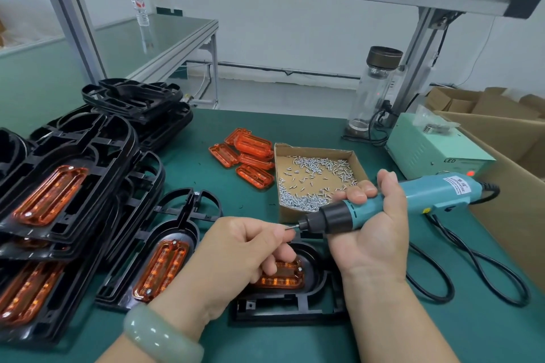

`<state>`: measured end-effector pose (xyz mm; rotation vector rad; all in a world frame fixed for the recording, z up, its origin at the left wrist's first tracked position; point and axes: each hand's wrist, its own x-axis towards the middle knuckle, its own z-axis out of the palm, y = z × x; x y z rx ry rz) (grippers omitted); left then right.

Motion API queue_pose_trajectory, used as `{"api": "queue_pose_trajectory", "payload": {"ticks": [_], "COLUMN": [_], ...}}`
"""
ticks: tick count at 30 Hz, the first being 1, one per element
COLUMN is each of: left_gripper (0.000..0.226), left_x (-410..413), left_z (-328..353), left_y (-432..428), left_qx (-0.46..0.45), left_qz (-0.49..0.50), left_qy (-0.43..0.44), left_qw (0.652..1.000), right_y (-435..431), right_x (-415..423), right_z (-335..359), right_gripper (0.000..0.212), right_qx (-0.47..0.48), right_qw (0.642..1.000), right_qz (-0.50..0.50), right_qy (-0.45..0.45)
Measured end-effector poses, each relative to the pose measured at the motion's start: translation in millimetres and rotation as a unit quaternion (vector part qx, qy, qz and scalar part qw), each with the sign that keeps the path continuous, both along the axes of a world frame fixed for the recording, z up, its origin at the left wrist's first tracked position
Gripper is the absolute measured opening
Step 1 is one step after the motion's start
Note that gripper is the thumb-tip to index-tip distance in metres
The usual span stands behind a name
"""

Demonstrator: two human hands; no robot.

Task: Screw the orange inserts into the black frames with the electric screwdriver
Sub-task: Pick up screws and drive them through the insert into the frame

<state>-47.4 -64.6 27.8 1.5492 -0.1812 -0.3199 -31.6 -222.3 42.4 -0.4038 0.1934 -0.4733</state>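
The step in hand looked to be loading a screw: the left hand (236, 247) pinched a small screw (287, 227) between thumb and forefinger at the bit of the electric screwdriver (413, 200), which the right hand (371, 233) gripped, fingers wrapped round the barrel, roughly level. Beneath both hands lay a black frame (295, 306) with its orange insert (283, 275) seated. Next, I judged, the tool had to tip down and meet an unfilled hole squarely; the box of screws (312, 177) sat just behind

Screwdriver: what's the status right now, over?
Right hand grips electric screwdriver. Left hand pinches screw at its tip. Orange insert sits in black frame below, nothing blocking.
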Motion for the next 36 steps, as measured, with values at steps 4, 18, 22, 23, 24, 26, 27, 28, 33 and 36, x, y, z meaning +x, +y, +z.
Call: {"api": "queue_pose_trajectory", "payload": {"ticks": [4, 18, 22, 23, 24, 26, 27, 28, 33, 36], "left_gripper": [0.021, 0.037, 0.032, 0.030, 0.029, 0.028, 0.031, 0.034, 0.050, 0.050], "left_x": [0, 6, 8, 9, 10, 10, 10, 9, 4, 4], "left_z": [1, 7, 0, -2, -4, -7, -9, -11, -13, -12], "left_y": [1, 31, 26, 25, 24, 19, 15, 12, 16, 18], "left_qx": [0.029, 0.477, 0.492, 0.493, 0.494, 0.490, 0.475, 0.456, 0.400, 0.399], "left_qz": [-0.005, -0.021, -0.032, -0.033, -0.031, -0.026, -0.026, -0.028, -0.065, -0.072], "left_qy": [-0.015, -0.220, -0.231, -0.229, -0.228, -0.229, -0.220, -0.206, -0.154, -0.149], "left_qw": [0.999, 0.851, 0.839, 0.839, 0.838, 0.841, 0.852, 0.865, 0.901, 0.902], "right_y": [3, -4, -3, -4, -4, -3, -2, -2, -1, -1], "right_x": [0, 0, -1, -1, -2, -2, -2, -2, -3, -4], "right_z": [-1, -2, -1, -1, -1, 0, 0, 0, -2, -2], "right_gripper": [0.017, 0.013, 0.010, 0.010, 0.010, 0.009, 0.011, 0.012, 0.008, 0.011], "right_qx": [-0.006, -0.050, -0.088, -0.095, -0.102, -0.115, -0.121, -0.127, -0.150, -0.177], "right_qw": [1.000, 0.999, 0.996, 0.995, 0.995, 0.993, 0.993, 0.992, 0.988, 0.983], "right_qz": [0.005, 0.005, 0.000, -0.003, -0.002, 0.006, 0.011, 0.015, 0.019, 0.033], "right_qy": [0.002, 0.002, 0.002, 0.001, -0.001, -0.007, -0.009, -0.009, -0.008, -0.013]}}
